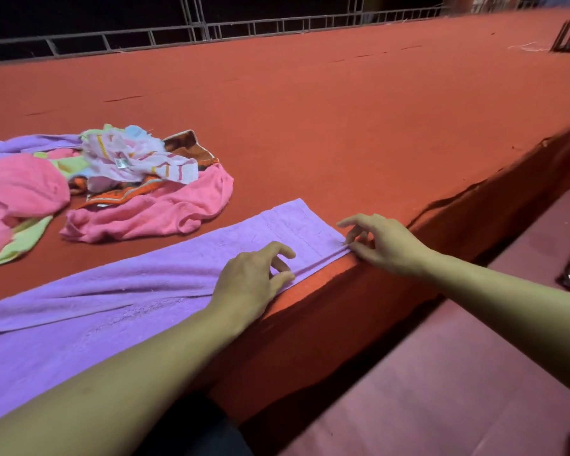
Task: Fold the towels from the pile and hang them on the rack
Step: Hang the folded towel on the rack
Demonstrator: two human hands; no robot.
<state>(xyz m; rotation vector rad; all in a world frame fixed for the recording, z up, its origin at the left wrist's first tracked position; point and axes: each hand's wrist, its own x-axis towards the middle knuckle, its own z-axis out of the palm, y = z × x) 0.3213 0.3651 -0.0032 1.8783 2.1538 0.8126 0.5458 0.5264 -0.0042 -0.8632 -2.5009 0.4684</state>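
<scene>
Red table (343,110): towel pile (112,179) beyond purple towel (145,284); hands pinch its edge.

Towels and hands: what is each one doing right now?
Purple towel: spread flat along the table's near edge, partly folded.
Towel pile: crumpled heap, unfolded, beyond the purple towel.
Left hand: pinching the purple towel's near edge.
Right hand: pinching the towel's corner.
Red table: covered in red cloth.

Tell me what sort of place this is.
Probably a stage or raised platform indoors, not a home laundry: a broad red felt-covered surface with a draped front edge, metal truss railing along the back, and darkness beyond. A towel pile lies on it.
</scene>
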